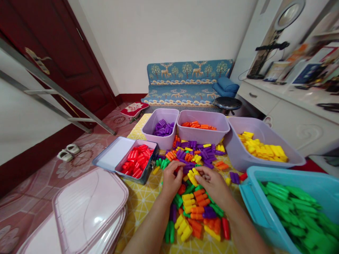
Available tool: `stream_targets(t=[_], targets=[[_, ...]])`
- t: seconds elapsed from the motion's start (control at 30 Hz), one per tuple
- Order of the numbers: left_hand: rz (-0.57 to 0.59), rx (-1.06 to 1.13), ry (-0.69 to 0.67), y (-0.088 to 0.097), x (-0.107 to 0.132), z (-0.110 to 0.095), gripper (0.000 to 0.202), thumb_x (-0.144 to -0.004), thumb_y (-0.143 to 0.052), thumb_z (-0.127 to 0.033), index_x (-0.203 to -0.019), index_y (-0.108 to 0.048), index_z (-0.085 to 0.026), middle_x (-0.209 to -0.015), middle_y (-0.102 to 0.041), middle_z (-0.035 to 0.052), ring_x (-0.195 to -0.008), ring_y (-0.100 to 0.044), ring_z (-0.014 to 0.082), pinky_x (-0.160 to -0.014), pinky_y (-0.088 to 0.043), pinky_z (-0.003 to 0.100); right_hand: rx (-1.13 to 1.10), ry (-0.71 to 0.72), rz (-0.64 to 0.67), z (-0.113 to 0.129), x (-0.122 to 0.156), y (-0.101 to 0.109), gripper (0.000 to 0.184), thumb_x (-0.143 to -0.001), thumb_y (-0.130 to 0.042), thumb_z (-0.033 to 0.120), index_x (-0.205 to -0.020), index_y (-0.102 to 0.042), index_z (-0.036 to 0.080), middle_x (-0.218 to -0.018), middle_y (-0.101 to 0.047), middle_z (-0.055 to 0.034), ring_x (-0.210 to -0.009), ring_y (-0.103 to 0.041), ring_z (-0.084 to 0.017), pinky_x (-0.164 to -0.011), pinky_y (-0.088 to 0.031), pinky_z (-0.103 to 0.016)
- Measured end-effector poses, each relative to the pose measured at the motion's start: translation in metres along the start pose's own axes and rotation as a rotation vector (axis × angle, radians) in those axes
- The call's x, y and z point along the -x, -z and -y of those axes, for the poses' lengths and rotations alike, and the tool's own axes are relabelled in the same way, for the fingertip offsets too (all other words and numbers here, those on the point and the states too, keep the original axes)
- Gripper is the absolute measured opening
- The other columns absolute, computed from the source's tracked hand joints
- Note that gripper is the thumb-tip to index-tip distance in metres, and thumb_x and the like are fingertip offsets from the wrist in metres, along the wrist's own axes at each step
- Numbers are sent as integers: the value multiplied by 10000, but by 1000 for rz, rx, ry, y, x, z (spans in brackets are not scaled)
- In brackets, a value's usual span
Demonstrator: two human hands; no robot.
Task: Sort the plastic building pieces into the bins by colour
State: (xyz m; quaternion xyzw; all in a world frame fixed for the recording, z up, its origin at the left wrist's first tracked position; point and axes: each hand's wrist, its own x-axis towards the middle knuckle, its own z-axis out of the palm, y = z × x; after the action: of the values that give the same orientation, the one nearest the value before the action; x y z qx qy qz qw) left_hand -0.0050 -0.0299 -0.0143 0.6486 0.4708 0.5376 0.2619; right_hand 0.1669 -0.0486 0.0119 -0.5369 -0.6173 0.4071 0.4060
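A heap of mixed plastic pieces (194,158) in purple, orange, yellow, green and red lies on the yellow patterned tablecloth (144,197). Both my hands rest in the middle of it. My left hand (171,180) has its fingers curled down into the pieces. My right hand (212,183) pinches a yellow piece (192,177) at its fingertips. Sorted pieces fill the boxes around: red in a dark tin (137,160), purple in a lilac tub (161,128), orange in a second lilac tub (202,127), yellow in a third (261,148), green in a blue tub (291,204).
Pale pink lids (87,208) are stacked at the near left edge of the table. Beyond the table stand a blue patterned sofa (185,81), a black stool (227,103) and a white cabinet (288,106). A dark red door (60,53) and metal ladder (58,91) are at left.
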Motion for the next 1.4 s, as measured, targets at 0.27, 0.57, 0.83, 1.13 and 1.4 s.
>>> stream_targets(t=[0.27, 0.57, 0.83, 1.13, 1.4], targets=[[5, -7, -14, -1, 0, 0, 196, -847, -498, -115, -871, -681, -182, -842, -651, 39, -825, -611, 159, -755, -473, 277, -610, 170, -665, 35, -8, 9, 419, -857, -558, 367, -1252, -540, 226, -1234, -612, -92, -1000, -644, -181, -872, -508, -370], [28, -14, -25, -1, 0, 0, 220, -829, -492, -79, -875, -684, -177, -845, -645, 41, -830, -603, 157, -761, -471, 279, 267, 253, -334, -18, -19, -6, 282, -800, -539, 219, -1052, -660, 182, -1133, -649, -96, -1082, -567, -243, -969, -441, -458], [36, -3, -35, -1, 0, 1, 219, -832, -486, -85, -870, -683, -173, -847, -648, 42, -839, -600, 156, -777, -466, 281, 750, 183, -158, -20, -33, -19, 513, -795, -501, 120, -1300, -537, 200, -1349, -544, -83, -1231, -467, -282, -1026, -373, -469], [62, -175, -31, -1, 2, 2, 332, -751, -559, -109, -1058, -651, -196, -1156, -599, 85, -1121, -533, 231, -994, -413, 405, 641, 173, -83, -21, -29, -13, 412, -780, -536, 130, -1176, -621, 210, -1139, -641, -76, -1072, -590, -231, -974, -436, -372], [164, -239, -29, -2, 3, 7, 559, -670, -531, -30, -1195, -594, -211, -1244, -589, 90, -1181, -522, 253, -1039, -398, 451, 409, 129, -30, -22, -23, -28, 663, -701, -573, 106, -1346, -472, 218, -1272, -592, -92, -1166, -559, -243, -1006, -431, -417]])
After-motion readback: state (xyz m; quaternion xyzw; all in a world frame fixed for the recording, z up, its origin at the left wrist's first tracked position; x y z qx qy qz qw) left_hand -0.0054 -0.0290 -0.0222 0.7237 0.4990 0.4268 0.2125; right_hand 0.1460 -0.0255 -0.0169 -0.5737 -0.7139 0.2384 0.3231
